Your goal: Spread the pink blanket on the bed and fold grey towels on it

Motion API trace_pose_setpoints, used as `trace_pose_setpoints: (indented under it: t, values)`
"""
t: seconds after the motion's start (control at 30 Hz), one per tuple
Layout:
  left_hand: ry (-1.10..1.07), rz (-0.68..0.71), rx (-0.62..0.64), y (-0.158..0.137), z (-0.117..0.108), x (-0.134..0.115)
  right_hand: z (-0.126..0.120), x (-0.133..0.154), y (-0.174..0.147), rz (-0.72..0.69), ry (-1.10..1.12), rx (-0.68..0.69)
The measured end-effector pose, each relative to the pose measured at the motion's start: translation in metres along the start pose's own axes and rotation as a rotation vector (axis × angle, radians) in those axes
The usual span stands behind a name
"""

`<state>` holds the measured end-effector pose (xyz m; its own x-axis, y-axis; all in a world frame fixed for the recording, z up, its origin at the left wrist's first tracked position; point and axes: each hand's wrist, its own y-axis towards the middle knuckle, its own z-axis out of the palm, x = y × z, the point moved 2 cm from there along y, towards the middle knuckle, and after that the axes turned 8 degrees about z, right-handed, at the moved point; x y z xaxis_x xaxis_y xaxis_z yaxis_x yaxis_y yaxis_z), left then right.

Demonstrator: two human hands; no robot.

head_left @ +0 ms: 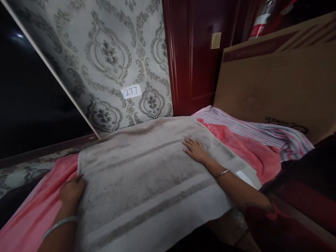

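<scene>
A grey-beige towel [147,178] with darker stripes lies spread out in front of me. My right hand [195,150] rests flat on its upper right part, fingers stretched out. At the towel's left edge, my left hand [72,190] is closed, with thumb and fingers at the border; it looks slightly blurred. Under the towel is a pink cloth [63,175], showing on the left and again on the right. A small white label [248,179] lies by the towel's right edge, near my right forearm.
A striped cloth [244,126] lies at the right, before a large cardboard box [270,80]. A bottle [259,24] stands behind the box. Behind the towel are patterned wallpaper with a paper marked 277 [131,91] and a dark red door [199,63]. A black screen [31,80] stands left.
</scene>
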<state>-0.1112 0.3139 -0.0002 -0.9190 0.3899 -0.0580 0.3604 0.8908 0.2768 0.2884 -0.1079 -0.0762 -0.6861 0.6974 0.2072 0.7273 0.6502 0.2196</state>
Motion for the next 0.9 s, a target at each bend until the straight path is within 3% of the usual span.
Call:
trace_pose_setpoints:
  t: [0.07,0.2,0.33,0.5,0.6,0.9]
  values:
    - [0.081,0.093,-0.010,-0.011,-0.009,-0.026,0.000,0.002,0.000,-0.001,-0.001,-0.003]
    - [0.036,0.523,0.006,-0.044,-0.004,-0.101,-0.001,-0.001,0.004,-0.023,-0.020,0.020]
    - [0.000,0.616,0.086,-0.070,0.018,-0.145,-0.012,-0.030,0.013,-0.011,-0.051,0.028]
    - [0.002,0.597,0.045,-0.077,0.028,-0.145,-0.038,-0.093,0.024,0.226,-0.047,-0.072]
    - [0.019,0.587,0.031,-0.075,0.028,-0.142,-0.046,-0.116,0.032,0.328,-0.008,-0.120]
    - [0.001,0.579,0.076,-0.074,0.030,-0.142,-0.051,-0.120,0.070,0.482,0.256,-0.158]
